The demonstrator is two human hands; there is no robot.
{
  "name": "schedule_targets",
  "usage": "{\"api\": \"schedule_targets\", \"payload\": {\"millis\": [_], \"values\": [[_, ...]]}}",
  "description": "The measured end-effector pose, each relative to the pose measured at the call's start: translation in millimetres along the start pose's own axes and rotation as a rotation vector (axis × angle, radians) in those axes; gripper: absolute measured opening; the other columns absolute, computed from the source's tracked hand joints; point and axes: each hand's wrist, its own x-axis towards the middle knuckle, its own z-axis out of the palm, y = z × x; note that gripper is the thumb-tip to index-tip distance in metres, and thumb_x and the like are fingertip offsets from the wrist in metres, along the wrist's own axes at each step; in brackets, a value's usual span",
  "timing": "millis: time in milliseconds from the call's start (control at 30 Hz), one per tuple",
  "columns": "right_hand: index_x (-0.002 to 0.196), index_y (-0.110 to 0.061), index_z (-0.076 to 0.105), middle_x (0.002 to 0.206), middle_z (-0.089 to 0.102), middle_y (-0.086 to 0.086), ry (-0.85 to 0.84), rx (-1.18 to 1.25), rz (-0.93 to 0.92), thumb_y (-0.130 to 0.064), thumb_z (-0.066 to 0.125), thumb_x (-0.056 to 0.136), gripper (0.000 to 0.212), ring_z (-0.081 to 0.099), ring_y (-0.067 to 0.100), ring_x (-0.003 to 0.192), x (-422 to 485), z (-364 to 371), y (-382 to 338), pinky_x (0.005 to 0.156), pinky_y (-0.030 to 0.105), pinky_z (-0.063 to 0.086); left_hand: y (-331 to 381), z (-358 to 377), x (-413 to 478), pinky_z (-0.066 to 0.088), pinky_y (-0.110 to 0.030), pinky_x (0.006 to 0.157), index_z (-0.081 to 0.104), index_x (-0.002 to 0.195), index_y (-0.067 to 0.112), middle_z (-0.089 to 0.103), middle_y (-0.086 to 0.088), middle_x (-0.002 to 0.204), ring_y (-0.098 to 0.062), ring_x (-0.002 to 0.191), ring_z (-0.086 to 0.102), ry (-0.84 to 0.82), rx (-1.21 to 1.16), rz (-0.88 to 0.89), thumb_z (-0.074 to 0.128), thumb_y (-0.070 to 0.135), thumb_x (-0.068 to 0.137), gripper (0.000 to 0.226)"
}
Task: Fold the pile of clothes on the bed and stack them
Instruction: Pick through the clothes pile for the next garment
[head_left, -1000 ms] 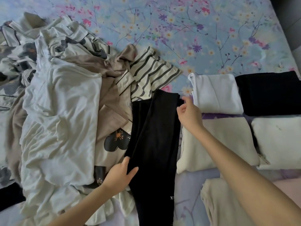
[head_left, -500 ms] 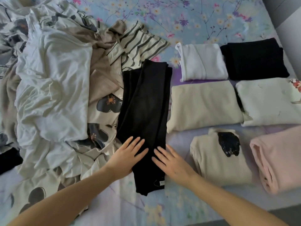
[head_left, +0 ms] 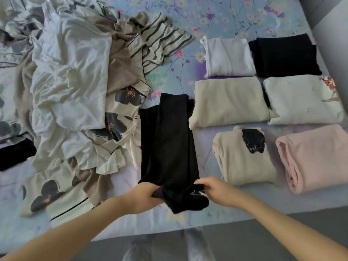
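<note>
Floral sheeting in blue and lilac covers the bed (head_left: 235, 17), which fills most of the view. A strip of grey floor (head_left: 273, 240) shows at 6 o'clock.

Black garment (head_left: 169, 140): lies on the bed just below centre, folded into a long narrow band. Its long axis runs from 12 o'clock to 6 o'clock, with the far end pointing to 12 and the near end pointing at the person. The near end is lifted off the sheet and bunched.

Left hand (head_left: 143, 196): fingers curled round the near left corner of the band, gripping the fabric.

Right hand (head_left: 214, 191): fingers curled round the near right corner, likewise gripping. Both hands sit near each other at the garment's 6 o'clock end, with cloth sagging between them.

Pile of unfolded clothes (head_left: 71, 76): heaped from 9 to 11 o'clock, its edge touching the garment's left side. A white top lies uppermost, with flower-printed and striped pieces around it.

Folded items occupy 1 to 4 o'clock, side by side in three rows of two:
- Farthest row: white folded piece (head_left: 227, 57) and black folded piece (head_left: 286, 55).
- Middle row: beige folded piece (head_left: 227, 102), just beside the garment's far right edge, and cream folded piece (head_left: 301, 100).
- Nearest row: patched beige piece (head_left: 244, 162), bearing a black mark, and pink folded piece (head_left: 314, 157).
</note>
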Motion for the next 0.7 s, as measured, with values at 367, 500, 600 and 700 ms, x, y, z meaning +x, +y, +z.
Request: {"api": "schedule_targets", "payload": {"millis": [367,500,600,700], "values": [[0.086,-0.016,0.061,0.074,0.058,-0.006,0.564,0.023,0.284,-0.034,0.048,0.098,0.025,0.055,0.011,0.070,41,29,24,0.061,0.024,0.038,-12,23,56,0.034,-0.031,0.060,0.032,0.060,0.013,0.034,-0.001,0.056,-0.017,0.056,0.040,0.547,-0.395,-0.456,0.034,0.058,0.094,0.056],[0.131,-0.010,0.053,0.128,0.060,0.008,0.674,-0.780,-0.132,-0.049,0.062,0.080,0.065,0.058,0.023,0.116,13,44,32,0.098,0.036,0.040,-6,29,30,0.043,-0.029,0.068,0.054,0.083,0.010,0.055,-0.003,0.078,-0.017,0.073,0.052,0.933,0.259,-0.056,0.056,0.034,0.092,0.025],[0.145,-0.011,0.032,0.150,0.037,0.015,0.348,-1.118,-0.103,-0.035,0.073,0.072,0.087,0.034,0.031,0.139,26,49,38,0.113,0.052,0.016,-19,41,32,0.040,-0.046,0.104,0.060,0.119,0.009,0.057,-0.015,0.125,-0.032,0.121,0.049,0.611,0.856,0.196,0.066,0.042,0.075,0.055],[0.139,-0.008,0.045,0.144,0.045,0.015,0.329,-1.160,-0.052,-0.020,0.065,0.076,0.067,0.044,0.031,0.133,52,40,32,0.112,0.055,0.026,-19,36,45,0.005,-0.048,0.115,0.012,0.151,0.013,0.004,-0.024,0.156,-0.035,0.145,-0.002,0.305,0.990,-0.018,0.066,0.031,0.080,0.091]]}}
